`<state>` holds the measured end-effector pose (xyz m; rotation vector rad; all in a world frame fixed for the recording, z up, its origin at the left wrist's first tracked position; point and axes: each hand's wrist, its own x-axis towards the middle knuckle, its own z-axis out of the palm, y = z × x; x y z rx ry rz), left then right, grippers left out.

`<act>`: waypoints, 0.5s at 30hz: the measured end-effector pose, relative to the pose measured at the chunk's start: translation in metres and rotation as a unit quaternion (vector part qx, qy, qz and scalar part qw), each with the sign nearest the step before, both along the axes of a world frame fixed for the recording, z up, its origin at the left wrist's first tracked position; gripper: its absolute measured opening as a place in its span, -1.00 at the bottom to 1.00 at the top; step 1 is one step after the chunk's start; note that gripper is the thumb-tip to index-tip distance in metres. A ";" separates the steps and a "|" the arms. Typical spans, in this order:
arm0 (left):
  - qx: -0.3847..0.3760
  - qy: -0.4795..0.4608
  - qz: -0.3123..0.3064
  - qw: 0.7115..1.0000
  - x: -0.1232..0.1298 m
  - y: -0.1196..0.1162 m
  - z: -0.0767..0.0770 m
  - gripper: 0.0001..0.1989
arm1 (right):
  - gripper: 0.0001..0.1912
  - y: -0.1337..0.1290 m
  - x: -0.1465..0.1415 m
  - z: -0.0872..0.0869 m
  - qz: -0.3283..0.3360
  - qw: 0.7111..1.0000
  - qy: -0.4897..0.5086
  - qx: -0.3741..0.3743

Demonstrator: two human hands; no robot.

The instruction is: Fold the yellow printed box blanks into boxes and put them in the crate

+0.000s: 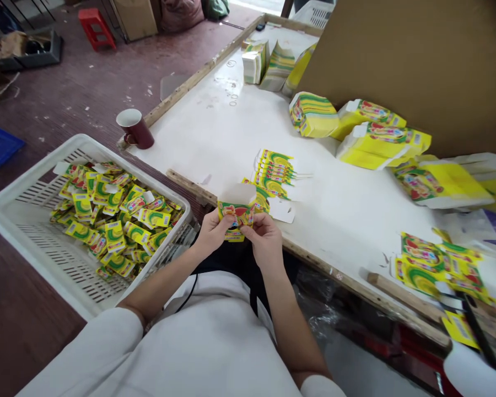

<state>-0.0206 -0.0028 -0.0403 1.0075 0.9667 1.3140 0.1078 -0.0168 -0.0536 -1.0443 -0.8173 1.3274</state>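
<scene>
Between both hands, at the table's near edge, is a small yellow and green printed carton (236, 212) with a white flap standing up at its top. My left hand (213, 230) grips its left side, thumb across the front. On its right side, the fingers of my right hand (266, 234) are closed on the lower edge. Just beyond, a fanned row of flat printed cartons (273, 171) lies on the white table (215, 138). A white flap (283, 210) of another carton shows right of my right hand.
A white plastic basket (37, 242) full of folded cartons stands at the left. A maroon mug (139, 131) sits on the table's left corner. Carton bundles (380, 144) lie at the back right, before a large brown board (405, 71). More flat cartons (421, 264) lie at the right.
</scene>
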 end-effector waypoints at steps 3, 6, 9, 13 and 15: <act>-0.031 -0.037 -0.022 0.999 0.002 -0.001 -0.005 -0.52 | -0.57 0.000 -0.001 -0.004 -0.021 0.999 0.031 -0.020; -0.031 -0.049 -0.049 0.997 -0.001 0.002 -0.012 -0.52 | -0.58 0.001 -0.001 -0.005 -0.026 0.999 0.031 -0.010; -0.007 -0.021 -0.040 0.999 -0.017 0.007 -0.011 -0.57 | -0.66 0.001 0.007 -0.001 -0.028 0.997 -0.052 0.049; 0.069 0.054 -0.124 0.988 -0.050 0.016 0.018 -0.37 | -0.85 0.000 0.026 0.009 -0.061 0.946 -0.255 0.190; 0.140 0.134 -0.150 0.970 -0.062 0.019 0.038 -0.15 | -0.86 -0.002 0.033 0.015 -0.092 0.874 -0.395 0.267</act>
